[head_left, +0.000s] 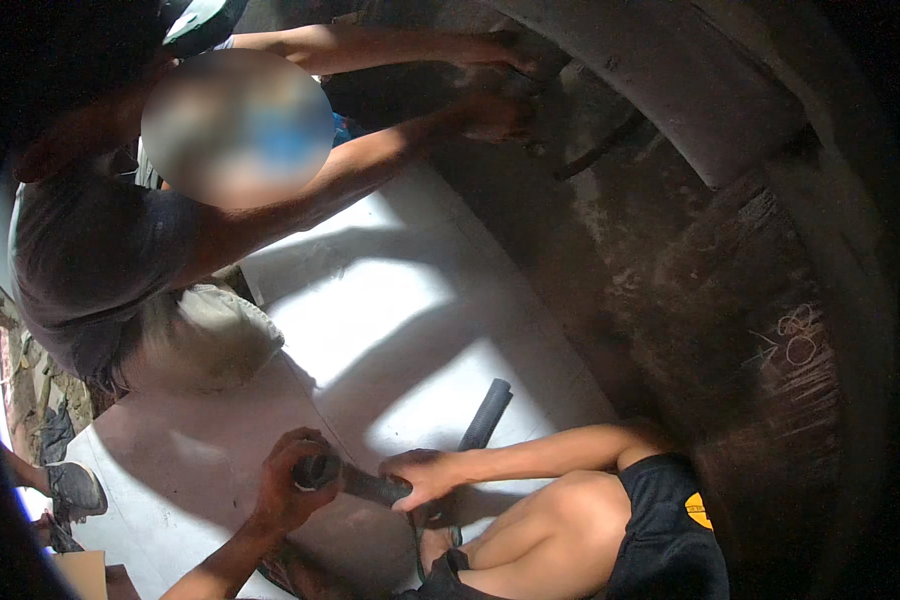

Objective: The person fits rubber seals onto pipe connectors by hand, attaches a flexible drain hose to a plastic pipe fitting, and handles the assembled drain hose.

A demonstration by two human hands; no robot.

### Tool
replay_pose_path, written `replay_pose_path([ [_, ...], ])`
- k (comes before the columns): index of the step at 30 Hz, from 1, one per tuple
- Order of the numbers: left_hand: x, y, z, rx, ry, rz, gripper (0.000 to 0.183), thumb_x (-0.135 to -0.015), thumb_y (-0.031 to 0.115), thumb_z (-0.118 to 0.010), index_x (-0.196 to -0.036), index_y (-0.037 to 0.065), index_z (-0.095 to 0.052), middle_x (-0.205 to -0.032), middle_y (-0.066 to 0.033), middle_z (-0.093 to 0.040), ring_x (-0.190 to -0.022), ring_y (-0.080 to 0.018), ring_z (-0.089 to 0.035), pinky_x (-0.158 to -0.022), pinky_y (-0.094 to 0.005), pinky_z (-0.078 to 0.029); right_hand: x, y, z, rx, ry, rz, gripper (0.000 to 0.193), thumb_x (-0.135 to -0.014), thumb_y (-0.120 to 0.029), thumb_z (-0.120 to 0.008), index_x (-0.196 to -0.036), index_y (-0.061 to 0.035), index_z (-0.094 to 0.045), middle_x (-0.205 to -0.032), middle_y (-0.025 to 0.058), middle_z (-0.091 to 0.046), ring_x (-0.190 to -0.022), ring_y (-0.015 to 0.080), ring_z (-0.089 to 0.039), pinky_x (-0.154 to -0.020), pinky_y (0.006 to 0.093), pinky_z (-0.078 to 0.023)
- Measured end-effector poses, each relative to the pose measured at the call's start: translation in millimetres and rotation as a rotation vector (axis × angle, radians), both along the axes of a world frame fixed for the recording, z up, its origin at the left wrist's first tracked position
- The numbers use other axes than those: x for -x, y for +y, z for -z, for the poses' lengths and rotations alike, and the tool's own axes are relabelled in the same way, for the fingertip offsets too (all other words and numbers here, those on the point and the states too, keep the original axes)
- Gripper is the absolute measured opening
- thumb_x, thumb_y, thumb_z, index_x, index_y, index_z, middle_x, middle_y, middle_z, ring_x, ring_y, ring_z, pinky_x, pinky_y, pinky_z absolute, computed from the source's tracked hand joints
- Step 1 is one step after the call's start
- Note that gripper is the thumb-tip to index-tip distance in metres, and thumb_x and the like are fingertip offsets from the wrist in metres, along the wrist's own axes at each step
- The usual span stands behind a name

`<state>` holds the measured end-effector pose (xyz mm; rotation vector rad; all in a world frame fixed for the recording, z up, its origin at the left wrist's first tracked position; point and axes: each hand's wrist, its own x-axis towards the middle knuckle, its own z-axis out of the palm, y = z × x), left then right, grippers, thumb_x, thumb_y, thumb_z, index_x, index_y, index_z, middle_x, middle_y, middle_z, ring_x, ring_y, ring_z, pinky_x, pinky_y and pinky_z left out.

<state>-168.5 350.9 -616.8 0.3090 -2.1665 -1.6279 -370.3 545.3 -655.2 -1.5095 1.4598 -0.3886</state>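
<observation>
My left hand [298, 482] is wrapped round one end of a short dark tube [365, 484], whose round end shows above the fingers. The tube's other end is in my right hand [425, 476], with the fingers closed on it. Both hands are low in the view, over a white sheet [390, 350]. Just beyond my right hand, a second dark tube [488, 412] lies slantwise, its lower end hidden behind my forearm. My bare knee [590, 500] is bent beneath the right arm.
At the upper left a person in a grey shirt [100, 260] leans over, both hands [500, 115] reaching over the dark floor [610, 270]. A grey panel [700, 110] lies at the upper right. A shoe [75, 490] and a cardboard piece [80, 574] are at the left.
</observation>
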Motion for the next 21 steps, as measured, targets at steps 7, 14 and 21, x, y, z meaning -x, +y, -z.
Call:
replay_pose_path([
  [7, -16, -2, 21, -0.065, 0.003, -0.112, 0.045, -0.066, 0.000, -0.079, -0.106, 0.004, -0.058, -0.115, -0.0160, -0.058, -0.108, -0.0259, -0.060, -0.086, -0.0341, -0.052, 147, -36, -36, 0.128, 0.029, 0.700, 0.058, -0.085, -0.050, -0.061, -0.122, -0.0069, -0.051, -0.094, 0.0128, -0.060, -0.081, 0.0265, -0.058, -0.073, 0.0390, -0.046],
  [14, -7, -5, 2, -0.284, -0.130, -0.052, 0.048, -0.067, -0.001, -0.076, -0.110, 0.002, -0.056, -0.109, -0.0127, -0.060, -0.100, -0.0206, -0.061, -0.087, -0.0322, -0.050, 356, -7, -138, 0.888, -0.441, 1.428, 0.043, -0.099, -0.046, -0.045, -0.116, -0.0062, -0.052, -0.081, 0.0054, -0.057, -0.068, 0.0172, -0.053, -0.061, 0.0338, -0.043],
  [21, -13, -2, 0, -0.355, -0.313, -0.158, 0.052, -0.070, 0.013, -0.076, -0.116, -0.001, -0.054, -0.122, -0.0159, -0.055, -0.108, -0.0230, -0.056, -0.093, -0.0347, -0.046, 429, -28, -154, 0.854, -0.833, 1.238, 0.043, -0.103, -0.040, -0.041, -0.132, -0.0080, -0.044, -0.088, 0.0051, -0.055, -0.063, 0.0133, -0.048, -0.056, 0.0298, -0.040],
])
